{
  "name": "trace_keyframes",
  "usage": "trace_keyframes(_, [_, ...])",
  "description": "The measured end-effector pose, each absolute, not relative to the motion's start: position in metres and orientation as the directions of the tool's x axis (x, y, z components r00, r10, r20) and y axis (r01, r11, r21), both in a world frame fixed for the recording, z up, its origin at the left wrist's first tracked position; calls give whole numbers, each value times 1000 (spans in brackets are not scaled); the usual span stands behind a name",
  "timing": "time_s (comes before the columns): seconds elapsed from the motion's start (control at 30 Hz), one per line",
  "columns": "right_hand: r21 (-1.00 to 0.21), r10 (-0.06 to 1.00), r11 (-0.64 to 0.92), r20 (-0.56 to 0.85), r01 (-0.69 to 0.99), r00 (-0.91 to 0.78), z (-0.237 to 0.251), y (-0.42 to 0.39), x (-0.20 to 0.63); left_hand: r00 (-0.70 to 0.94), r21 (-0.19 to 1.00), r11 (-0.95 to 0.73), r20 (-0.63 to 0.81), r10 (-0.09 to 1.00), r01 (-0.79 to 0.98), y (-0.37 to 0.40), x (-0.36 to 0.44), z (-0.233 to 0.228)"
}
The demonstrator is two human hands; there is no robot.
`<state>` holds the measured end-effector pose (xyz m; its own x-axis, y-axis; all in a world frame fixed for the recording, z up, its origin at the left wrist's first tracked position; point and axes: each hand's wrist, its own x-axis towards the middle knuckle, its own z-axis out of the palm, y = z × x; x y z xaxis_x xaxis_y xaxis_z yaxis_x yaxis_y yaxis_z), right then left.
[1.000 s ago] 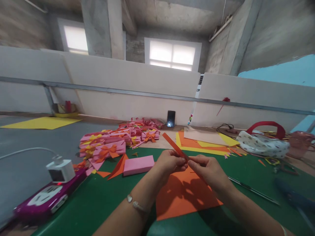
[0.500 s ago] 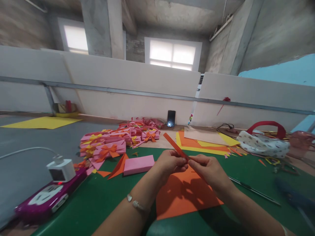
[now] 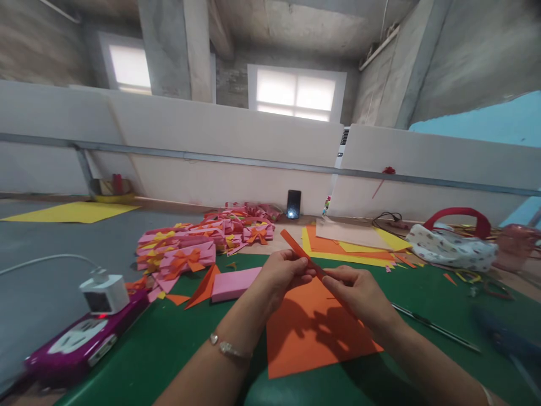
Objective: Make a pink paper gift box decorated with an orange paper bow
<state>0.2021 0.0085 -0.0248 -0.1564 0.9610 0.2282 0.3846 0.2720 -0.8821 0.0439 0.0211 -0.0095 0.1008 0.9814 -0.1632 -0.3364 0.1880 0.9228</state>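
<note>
Between my two hands a narrow folded strip of orange paper (image 3: 295, 245) slants up to the left, above the table. My left hand (image 3: 288, 275) pinches it near its middle, thumb on top. My right hand (image 3: 359, 287) grips the strip's lower part, just to the right of the left hand. Under both hands lies an orange paper sheet (image 3: 296, 344) on the green mat (image 3: 198, 344), with the hands' shadows on it. A pink folded paper block (image 3: 234, 283) rests left of my left hand, partly hidden by the wrist.
Pink paper pieces with orange bows (image 3: 190, 260) are heaped at the back left. A purple power strip (image 3: 80, 338) with a white charger (image 3: 104, 293) stands left. A pen (image 3: 435, 327) lies right, near scissors (image 3: 499, 288). A phone (image 3: 293, 204) leans on the back wall.
My left hand has slid a little up and left along the orange strip, away from the right hand. The right hand has hardly moved and keeps its grip.
</note>
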Motion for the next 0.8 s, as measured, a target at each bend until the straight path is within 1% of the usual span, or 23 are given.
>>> trace_keyframes(0.3, [-836, 943, 329, 267, 438, -200, -29, 13, 205, 117, 917, 203, -173, 978, -343, 21, 45, -11])
trace_keyframes(0.6, [-766, 919, 394, 323, 508, -226, -26, 11, 206, 118, 927, 176, -145, 982, -330, 25, 48, -15])
trace_keyframes(0.8, [-776, 921, 389, 329, 497, -207, -29, 12, 207, 141, 928, 159, -118, 983, -336, 22, 49, -14])
